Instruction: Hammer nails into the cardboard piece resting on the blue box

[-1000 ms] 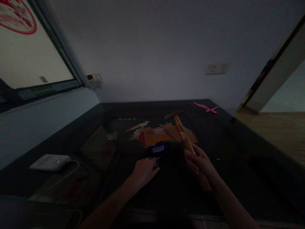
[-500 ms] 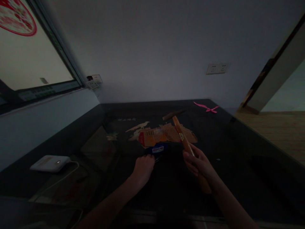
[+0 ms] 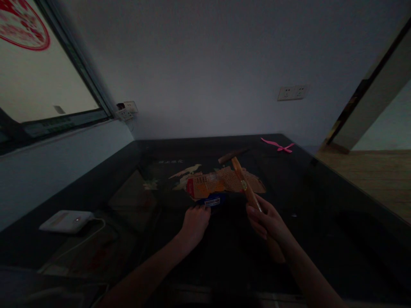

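Note:
My right hand (image 3: pixel 266 217) is wrapped round the wooden handle of a hammer (image 3: pixel 244 184). The hammer slants up and away, its dark head held above the table's far half. My left hand (image 3: pixel 195 224) is closed at the near left edge of a dark blue item (image 3: pixel 214 202) with a white label. What its fingers grip is hidden. Just behind the blue item lies a torn piece of printed cardboard (image 3: pixel 208 185), brown and orange with a red end, partly behind the hammer handle.
The dark glossy table (image 3: pixel 308 184) has a bird pattern and reflects light. A white power bank (image 3: pixel 66 221) with a cable lies at the left. A pink ribbon (image 3: pixel 279 145) rests at the far right corner. A small shiny bit (image 3: pixel 293 214) lies right of my right hand.
My left hand has shifted slightly, and the blue item's label is tilted a little more. Thin shiny pieces seen beside that hand no longer show. The hammer has hardly moved.

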A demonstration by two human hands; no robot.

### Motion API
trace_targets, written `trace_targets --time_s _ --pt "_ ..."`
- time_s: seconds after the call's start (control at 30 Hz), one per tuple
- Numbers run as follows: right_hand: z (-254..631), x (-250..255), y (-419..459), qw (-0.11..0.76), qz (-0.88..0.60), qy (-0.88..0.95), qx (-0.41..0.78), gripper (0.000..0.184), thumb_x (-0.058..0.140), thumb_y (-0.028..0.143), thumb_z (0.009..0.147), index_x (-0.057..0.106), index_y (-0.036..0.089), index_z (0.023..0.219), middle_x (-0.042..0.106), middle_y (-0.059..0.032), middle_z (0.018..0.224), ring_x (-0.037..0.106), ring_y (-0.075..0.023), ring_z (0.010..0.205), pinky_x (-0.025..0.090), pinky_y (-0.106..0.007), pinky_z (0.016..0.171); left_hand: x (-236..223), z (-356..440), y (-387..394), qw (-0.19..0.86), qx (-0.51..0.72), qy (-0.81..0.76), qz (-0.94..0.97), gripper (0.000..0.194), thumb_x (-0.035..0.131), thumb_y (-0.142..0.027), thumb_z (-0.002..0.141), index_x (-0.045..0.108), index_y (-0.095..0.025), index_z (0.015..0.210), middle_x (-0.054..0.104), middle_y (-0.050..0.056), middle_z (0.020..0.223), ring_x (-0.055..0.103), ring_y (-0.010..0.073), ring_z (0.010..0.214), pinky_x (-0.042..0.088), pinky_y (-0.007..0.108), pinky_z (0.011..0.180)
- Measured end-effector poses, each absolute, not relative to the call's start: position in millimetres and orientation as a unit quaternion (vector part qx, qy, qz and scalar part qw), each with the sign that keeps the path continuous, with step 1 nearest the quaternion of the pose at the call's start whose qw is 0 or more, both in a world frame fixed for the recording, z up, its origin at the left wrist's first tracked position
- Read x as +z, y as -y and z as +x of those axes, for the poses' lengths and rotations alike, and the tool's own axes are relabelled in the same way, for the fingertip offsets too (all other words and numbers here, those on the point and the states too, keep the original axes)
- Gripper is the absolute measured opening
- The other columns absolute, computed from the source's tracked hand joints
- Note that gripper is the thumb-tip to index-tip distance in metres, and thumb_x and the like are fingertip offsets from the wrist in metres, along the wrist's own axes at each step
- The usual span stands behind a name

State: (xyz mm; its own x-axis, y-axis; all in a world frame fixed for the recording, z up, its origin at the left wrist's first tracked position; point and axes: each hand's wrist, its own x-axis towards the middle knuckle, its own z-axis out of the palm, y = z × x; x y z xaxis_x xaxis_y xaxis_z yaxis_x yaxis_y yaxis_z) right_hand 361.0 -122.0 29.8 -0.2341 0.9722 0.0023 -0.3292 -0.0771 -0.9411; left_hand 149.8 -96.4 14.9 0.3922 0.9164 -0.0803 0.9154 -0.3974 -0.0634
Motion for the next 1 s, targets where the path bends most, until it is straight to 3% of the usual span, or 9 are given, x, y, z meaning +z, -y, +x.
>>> trace_targets --time_s 0.13,0.27,0.4,0.5,0.67,1.0 --pt "361 29 122 0.511 -0.355 0.443 0.646 0.055 0.067 0.035 0.073 0.045 0.021 0.121 0.039 0.0112 0.051 0.024 -0.0003 0.027 0.025 -0.012 0.023 25 146 100 -0.018 0.022 0.548 -0.836 0.022 0.041 -0.012 0.082 0.06 -0.013 0.091 0.064 0.011 0.095 0.06 0.0238 0.091 0.047 0.036 0.077" --pt "361 30 123 0.512 -0.349 0.44 0.65 0.056 0.066 0.034 0.073 0.044 0.02 0.123 0.039 0.0112 0.052 0.024 -0.0004 0.027 0.024 -0.012 0.023 34 141 106 -0.162 -0.066 0.51 -0.842 0.015 0.049 -0.014 0.078 0.06 -0.018 0.088 0.063 0.004 0.086 0.059 0.0157 0.078 0.044 0.025 0.069" --pt "361 30 123 0.507 -0.353 0.442 0.65 0.055 0.066 0.034 0.074 0.044 0.019 0.122 0.04 0.0111 0.052 0.025 -0.0004 0.027 0.025 -0.012 0.023 33 140 107 -0.377 -0.172 0.421 -0.807 0.036 0.054 -0.017 0.076 0.055 -0.021 0.112 0.06 -0.001 0.08 0.054 0.0106 0.072 0.042 0.021 0.067" --pt "361 29 122 0.505 -0.352 0.44 0.654 0.052 0.066 0.035 0.074 0.045 0.02 0.119 0.04 0.0109 0.053 0.024 -0.0001 0.027 0.025 -0.012 0.022 29 141 104 -0.461 -0.212 0.379 -0.774 0.048 0.054 -0.019 0.077 0.048 -0.021 0.124 0.056 -0.001 0.079 0.051 0.0095 0.07 0.043 0.022 0.069" --pt "361 30 122 0.505 -0.358 0.442 0.649 0.052 0.067 0.034 0.074 0.046 0.02 0.119 0.04 0.0109 0.052 0.025 0.0 0.028 0.025 -0.012 0.023 23 140 98 -0.508 -0.257 0.377 -0.73 0.041 0.057 -0.018 0.075 0.055 -0.02 0.116 0.053 -0.001 0.076 0.053 0.0111 0.074 0.043 0.026 0.076" --pt "362 29 122 0.501 -0.369 0.442 0.646 0.051 0.066 0.035 0.075 0.045 0.02 0.12 0.04 0.0114 0.051 0.026 -0.0003 0.028 0.027 -0.011 0.023 30 140 100 -0.527 -0.349 0.381 -0.675 0.023 0.057 -0.026 0.08 0.059 -0.015 0.1 0.058 0.001 0.078 0.057 0.0103 0.069 0.046 0.024 0.068"
